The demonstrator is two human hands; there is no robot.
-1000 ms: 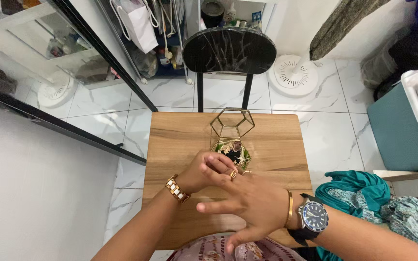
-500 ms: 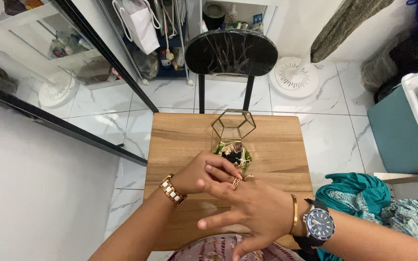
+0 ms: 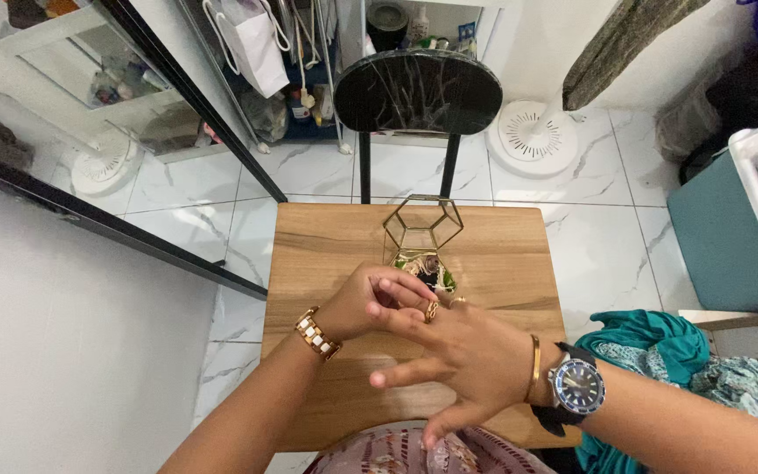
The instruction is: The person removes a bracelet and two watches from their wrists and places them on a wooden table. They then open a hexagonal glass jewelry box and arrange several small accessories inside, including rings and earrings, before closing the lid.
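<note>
Left hand (image 3: 363,303) at frame centre, fingertips pinched on a gold ring (image 3: 432,310) worn on the right hand (image 3: 462,364), right fingers spread, open hexagonal glass box (image 3: 421,241) just above, wooden table (image 3: 326,246)

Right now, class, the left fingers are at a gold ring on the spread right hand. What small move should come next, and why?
Probably slide the ring further along the finger. The left hand pinches at it, the right hand is spread flat above the wooden table, and the ring seems to sit near mid-finger, just before the open hexagonal jewellery box.
</note>
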